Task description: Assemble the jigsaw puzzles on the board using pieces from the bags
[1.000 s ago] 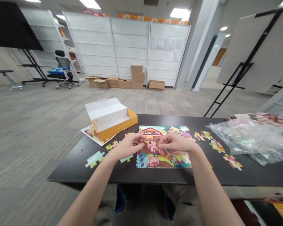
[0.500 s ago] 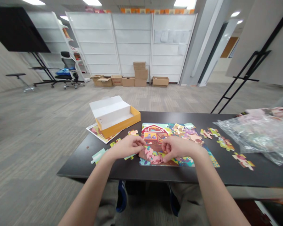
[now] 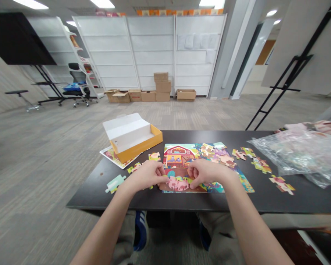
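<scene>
A farm jigsaw puzzle (image 3: pixel 179 151) with a red barn lies on the dark table, partly covered by my hands. My left hand (image 3: pixel 149 174) pinches a puzzle piece with part of a pink pig (image 3: pixel 173 184) at the puzzle's lower left. My right hand (image 3: pixel 205 173) has its fingers curled and its thumb down on the pieces at the pig's right side. The fingertips hide just what it grips there. Several loose puzzle pieces (image 3: pixel 116 183) lie to the left of the puzzle, and others (image 3: pixel 261 165) lie to its right.
An open yellow box (image 3: pixel 142 145) with a white lid stands at the back left on a printed sheet (image 3: pixel 113 156). Clear plastic bags (image 3: pixel 300 151) cover the table's right end. The table's front edge (image 3: pixel 165 208) runs just before my legs. Cardboard boxes (image 3: pixel 162 88) stand by the far shelves.
The piece under my left hand was tilted and now lies flatter, with the pig showing more whole. My left hand has shifted slightly; my right hand stays at nearly the same spot.
</scene>
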Tool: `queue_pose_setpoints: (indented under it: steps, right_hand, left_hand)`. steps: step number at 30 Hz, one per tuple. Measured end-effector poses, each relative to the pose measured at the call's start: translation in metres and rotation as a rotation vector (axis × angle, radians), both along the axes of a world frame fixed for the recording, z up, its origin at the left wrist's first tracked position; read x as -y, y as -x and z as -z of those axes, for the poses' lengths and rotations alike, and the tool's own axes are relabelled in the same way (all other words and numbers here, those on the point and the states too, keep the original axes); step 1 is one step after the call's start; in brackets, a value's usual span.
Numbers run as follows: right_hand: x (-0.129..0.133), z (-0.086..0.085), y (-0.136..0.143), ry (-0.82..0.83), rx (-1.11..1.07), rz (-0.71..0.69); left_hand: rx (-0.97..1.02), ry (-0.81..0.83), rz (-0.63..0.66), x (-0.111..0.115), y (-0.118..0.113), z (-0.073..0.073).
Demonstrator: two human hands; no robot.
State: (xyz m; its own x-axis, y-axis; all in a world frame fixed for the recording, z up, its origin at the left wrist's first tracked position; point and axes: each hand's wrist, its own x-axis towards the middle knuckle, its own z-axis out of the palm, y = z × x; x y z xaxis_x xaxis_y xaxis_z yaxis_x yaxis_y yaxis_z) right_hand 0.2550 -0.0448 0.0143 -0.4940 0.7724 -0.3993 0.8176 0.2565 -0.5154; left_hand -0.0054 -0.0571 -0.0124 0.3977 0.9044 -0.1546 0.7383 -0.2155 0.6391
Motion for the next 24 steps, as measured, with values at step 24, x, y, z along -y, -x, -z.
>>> queue_pose_setpoints:
  steps: [24]
  right_hand:
    - [-0.003, 0.011, -0.009, 0.088, -0.047, 0.054]
  left_hand:
    - [-0.122, 0.076, 0.007, 0.003, -0.01, -0.007]
